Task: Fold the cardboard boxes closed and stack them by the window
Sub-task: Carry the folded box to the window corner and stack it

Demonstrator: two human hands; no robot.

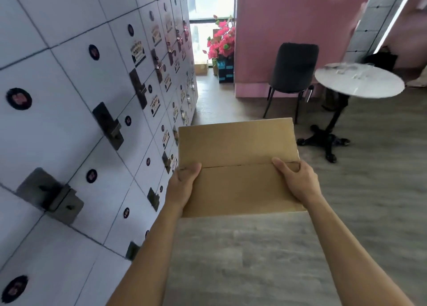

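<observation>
I hold 1 box in the air in front of me, above the floor, top flaps folded shut and meeting at a centre seam. My left hand grips its left edge, thumb on top; my right hand grips the right edge likewise. Step in hand, as I judge it: carrying. The window lies ahead past the lockers, with another box on the floor below it. Next move calls for walking there and setting this one down level.

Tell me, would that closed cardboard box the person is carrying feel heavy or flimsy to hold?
Probably light: the cardboard box is held out in front by just the left hand and right hand, thumbs on top at its sides. Likely fairly stiff, since its folded flaps lie flat without sagging. The unsealed centre seam could spring open if squeezed.
</observation>
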